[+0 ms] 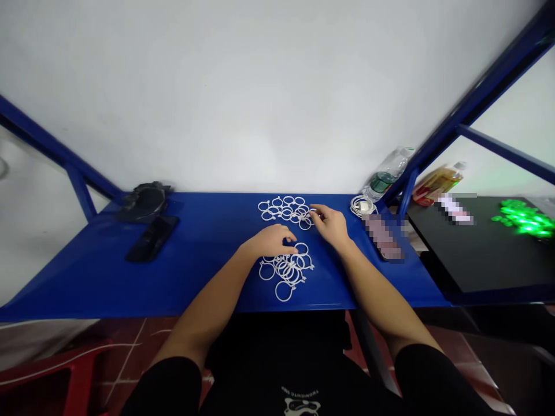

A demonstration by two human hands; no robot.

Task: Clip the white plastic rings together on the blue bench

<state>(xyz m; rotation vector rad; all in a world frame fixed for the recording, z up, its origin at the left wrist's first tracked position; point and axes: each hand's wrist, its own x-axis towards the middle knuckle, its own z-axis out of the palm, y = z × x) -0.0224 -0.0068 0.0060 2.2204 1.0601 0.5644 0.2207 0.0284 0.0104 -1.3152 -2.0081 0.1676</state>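
Two groups of thin white rings with small tabs, like curtain rings, lie on the blue table [203, 277]. The far group of rings [285, 214] is spread out in rough rows, while the near pile of rings [284, 290] overlaps loosely. Just over the back of the near pile is my left hand [273, 240], its thumb and fingers apart and nothing visible between them. My right hand [333, 225] reaches the right end of the far group. Its thumb and index finger pinch a white ring there, partly hidden by the fingers.
At the left are a black phone [152, 238] and a dark plastic-wrapped bundle [145, 201]. To the right lie a coiled white cable [363, 206], a blurred phone [384, 237] and a tilted water bottle [388, 173]. Blue frame bars [451, 130] slope above; a black table [459, 254] adjoins.
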